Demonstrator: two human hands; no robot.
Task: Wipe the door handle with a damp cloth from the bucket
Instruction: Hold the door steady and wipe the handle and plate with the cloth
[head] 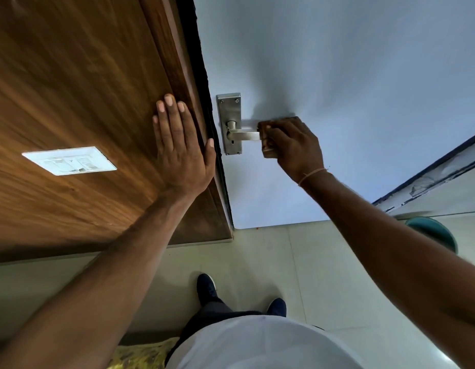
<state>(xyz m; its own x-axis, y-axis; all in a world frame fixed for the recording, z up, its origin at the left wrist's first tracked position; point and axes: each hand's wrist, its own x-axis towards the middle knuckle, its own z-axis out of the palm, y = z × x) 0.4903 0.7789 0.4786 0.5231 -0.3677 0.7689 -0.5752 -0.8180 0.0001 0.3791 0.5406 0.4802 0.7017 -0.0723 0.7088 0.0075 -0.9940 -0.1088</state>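
Head view, looking down along the door. Your right hand is closed around a brown folded cloth, fingers curled over it, pressing it onto the outer end of the door handle. The handle is a brushed-metal lever projecting to the right from a rectangular metal backplate fixed with screws near the left edge of the pale door. Only the inner part of the lever, next to the backplate, is uncovered; the rest lies under the cloth and your fingers. A thin thread band circles your right wrist.

Your left hand lies flat and spread on the wood-grain panel just beside the door's edge, fingers together and pointing up, thumb extended toward the dark gap between panel and door. It grips nothing. A white switch plate is mounted on the same panel, to the left of this hand.

The bucket, teal-green, stands on the tiled floor at the right edge of the view, partly hidden behind your right forearm and well apart from the handle. Your two dark shoes rest on the floor below the handle.
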